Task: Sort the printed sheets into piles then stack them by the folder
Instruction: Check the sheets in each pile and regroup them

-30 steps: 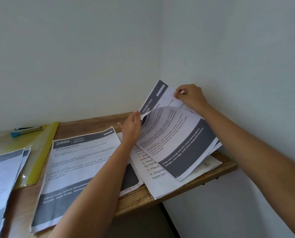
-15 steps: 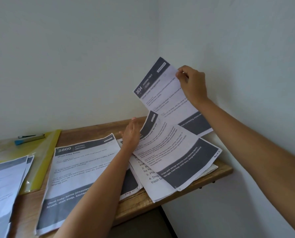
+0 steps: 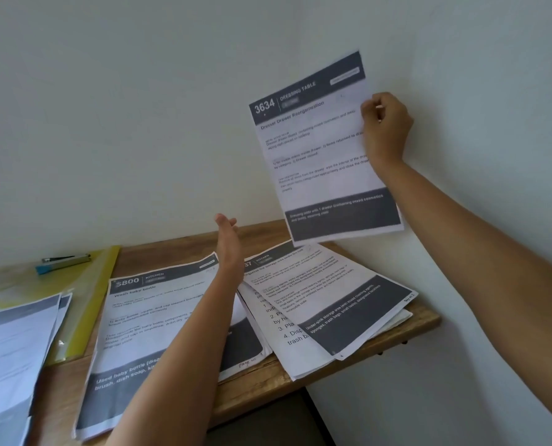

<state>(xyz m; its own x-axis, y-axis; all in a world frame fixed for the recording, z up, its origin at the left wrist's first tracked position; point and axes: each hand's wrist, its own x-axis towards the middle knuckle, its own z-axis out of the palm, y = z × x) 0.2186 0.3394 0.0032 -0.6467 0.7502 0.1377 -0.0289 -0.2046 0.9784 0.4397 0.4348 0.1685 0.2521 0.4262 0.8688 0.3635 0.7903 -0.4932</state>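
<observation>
Fingers (image 3: 371, 108) of the right hand (image 3: 385, 130) are clamped on the right edge of the 3634 sheet (image 3: 322, 149). It is held upright, clear of the tabletop (image 3: 178, 249) and facing the person, evidently so its heading can be read before a pile is chosen. The left hand (image 3: 228, 243) hovers with straight fingers, holding nothing, probably ready to receive the sheet. Below lie the $800 pile (image 3: 158, 310) and the right pile (image 3: 332, 300). The folder (image 3: 97, 294) lies far left, well apart from the sheet.
</observation>
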